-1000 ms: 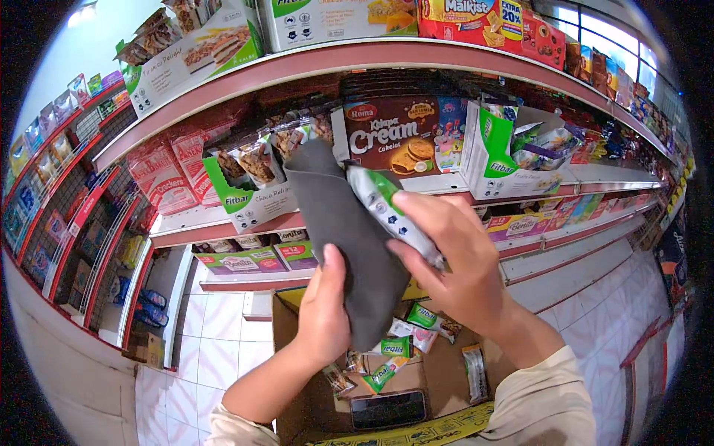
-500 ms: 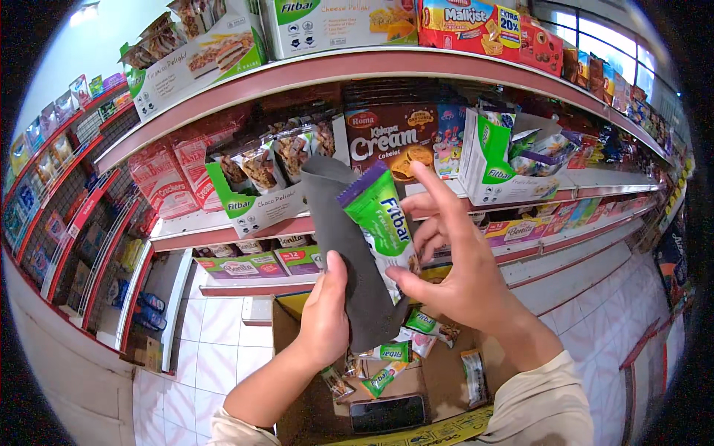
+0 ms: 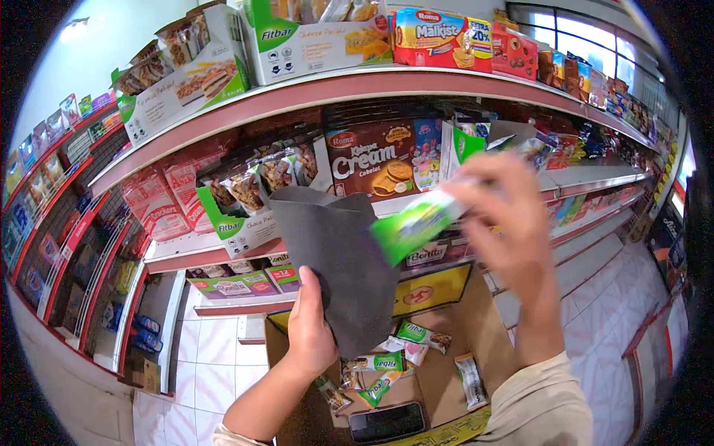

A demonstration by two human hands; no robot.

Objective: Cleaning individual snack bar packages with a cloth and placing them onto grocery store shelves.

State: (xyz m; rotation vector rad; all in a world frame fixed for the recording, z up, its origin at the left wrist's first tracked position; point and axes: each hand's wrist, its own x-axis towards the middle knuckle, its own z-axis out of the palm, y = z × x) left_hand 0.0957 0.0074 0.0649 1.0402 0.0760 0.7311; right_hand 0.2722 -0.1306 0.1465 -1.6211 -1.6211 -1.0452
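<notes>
My left hand (image 3: 311, 327) is closed on a dark grey sheet of thin, soft-looking material (image 3: 338, 267), folded or curled at its top edge, held upright in front of the shelves. Pinched in my right hand (image 3: 509, 215) is a snack bar in a green and white wrapper (image 3: 420, 223). The right hand and the bar are smeared by motion. The bar's far end points left, close to the sheet's right edge. Below both hands, a cardboard box (image 3: 483, 320) holds several loose snack bars (image 3: 381, 388) and a dark smartphone (image 3: 387, 421).
Just ahead, a shelf carries a display box of chocolate-coloured bars (image 3: 249, 230), a brown cookie box (image 3: 383, 160) and a green-white bar box (image 3: 468, 145). Above, a shelf edge (image 3: 372, 83) juts out under more boxes. Another shelf rack (image 3: 71, 245) stands left, beside white floor tiles (image 3: 216, 346).
My right hand has moved the bar away from the front of the grey sheet, rightward and slightly up. The bar now lies more level. The left hand keeps its grip on the sheet.
</notes>
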